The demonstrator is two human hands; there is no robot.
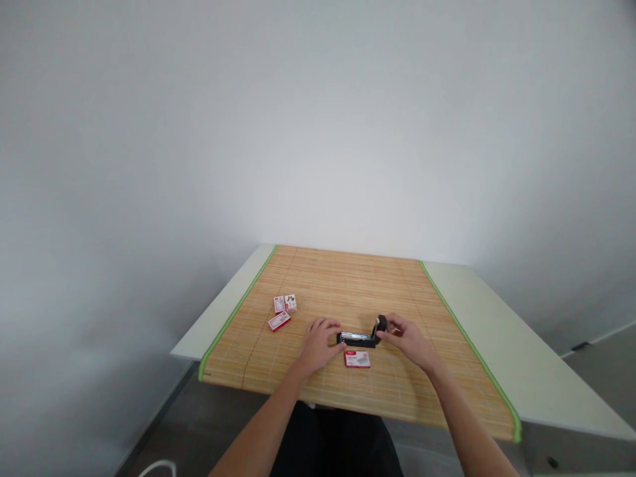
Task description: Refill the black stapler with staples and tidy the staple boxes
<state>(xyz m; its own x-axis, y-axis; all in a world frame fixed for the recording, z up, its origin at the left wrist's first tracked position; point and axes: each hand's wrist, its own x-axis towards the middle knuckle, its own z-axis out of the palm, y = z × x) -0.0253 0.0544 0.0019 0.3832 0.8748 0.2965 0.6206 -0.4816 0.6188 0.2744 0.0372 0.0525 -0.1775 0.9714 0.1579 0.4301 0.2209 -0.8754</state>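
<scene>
A black stapler (358, 342) lies on the bamboo mat with its top arm swung up at the right end, so the metal staple channel shows. At the stapler's left end, my left hand (320, 340) has its thumb and fingers around the tip of the base. My right hand (408, 338) grips the raised top arm between thumb and fingers. Just in front of the stapler lies a red and white staple box (357, 359), touched by neither hand.
Several small red and white boxes, one of them this box (279, 321), lie at the mat's left. The green-edged bamboo mat (348, 278) covers the middle of a white table (521, 331), which meets the wall (348, 132) at the back.
</scene>
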